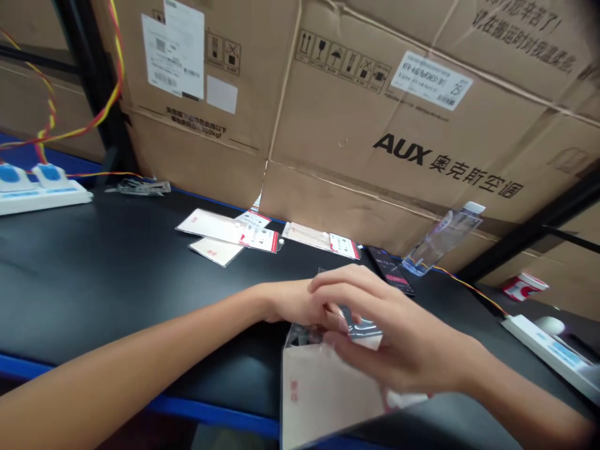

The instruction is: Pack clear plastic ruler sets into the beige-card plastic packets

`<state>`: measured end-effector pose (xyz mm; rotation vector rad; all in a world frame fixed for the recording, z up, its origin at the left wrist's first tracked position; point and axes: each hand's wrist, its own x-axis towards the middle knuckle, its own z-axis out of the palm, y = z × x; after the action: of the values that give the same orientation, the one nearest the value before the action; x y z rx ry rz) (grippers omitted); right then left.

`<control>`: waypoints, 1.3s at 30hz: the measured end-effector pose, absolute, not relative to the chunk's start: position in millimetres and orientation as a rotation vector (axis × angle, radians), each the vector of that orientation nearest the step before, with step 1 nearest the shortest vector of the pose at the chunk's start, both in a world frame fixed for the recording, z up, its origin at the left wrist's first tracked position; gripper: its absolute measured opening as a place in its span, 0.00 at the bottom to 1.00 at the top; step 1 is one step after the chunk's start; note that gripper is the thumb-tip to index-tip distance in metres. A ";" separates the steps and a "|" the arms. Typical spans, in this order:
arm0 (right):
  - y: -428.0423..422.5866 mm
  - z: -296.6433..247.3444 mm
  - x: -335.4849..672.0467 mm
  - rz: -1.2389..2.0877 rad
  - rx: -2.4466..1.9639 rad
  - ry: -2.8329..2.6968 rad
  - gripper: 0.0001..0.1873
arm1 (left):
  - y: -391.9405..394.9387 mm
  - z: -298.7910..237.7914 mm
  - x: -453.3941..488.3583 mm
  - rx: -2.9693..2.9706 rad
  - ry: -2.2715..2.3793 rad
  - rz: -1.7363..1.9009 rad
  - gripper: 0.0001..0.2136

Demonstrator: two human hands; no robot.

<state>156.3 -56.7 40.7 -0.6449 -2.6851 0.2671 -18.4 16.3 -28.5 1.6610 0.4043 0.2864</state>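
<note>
The sleeved card (328,390) reached past the blue table edge (215,417), beneath the right hand (396,337). That hand curled narrowly over the left hand (297,303) at the card's upper end — whether either pinched the clear film (367,330) (the fingers overlapped), I couldn't tell. A light touch and a flat, supported card seemed best — creasing looked the likeliest slip.

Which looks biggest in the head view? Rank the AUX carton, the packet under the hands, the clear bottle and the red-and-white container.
1. AUX carton, cut off by the frame
2. packet, partly hidden; its nearness enlarges it
3. clear bottle
4. red-and-white container
</note>
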 end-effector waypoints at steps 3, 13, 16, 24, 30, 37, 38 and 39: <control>-49.7 43.5 195.1 0.322 -0.944 -2.481 0.24 | 18.4 -20.8 -20.0 1.556 0.307 0.208 0.13; -35.0 -9.8 275.1 1.553 -1.203 -2.035 0.23 | 22.1 -1.5 -33.5 1.753 0.380 0.117 0.06; -33.9 -19.5 275.0 1.482 -1.203 -1.962 0.17 | 22.2 3.2 -34.5 1.911 0.484 0.020 0.07; -35.6 -26.3 279.2 1.394 -1.187 -1.762 0.18 | 25.1 11.2 -41.5 2.114 0.712 -0.051 0.09; -40.1 -25.7 273.1 1.412 -1.148 -1.736 0.20 | 25.7 18.0 -44.2 2.212 0.828 0.110 0.11; -37.7 -30.6 275.7 1.374 -1.166 -1.753 0.23 | 26.7 15.3 -44.3 2.349 0.963 0.137 0.11; -37.4 -30.7 276.4 1.374 -1.168 -1.752 0.23 | 27.1 15.4 -45.0 2.350 0.971 0.144 0.11; -37.3 -30.7 276.7 1.376 -1.169 -1.751 0.23 | 27.5 15.8 -46.0 2.347 0.981 0.154 0.12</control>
<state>276.7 -37.3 -30.7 -1.1690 -1.7514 1.3760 -46.0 27.5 15.8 2.3466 0.9808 0.1537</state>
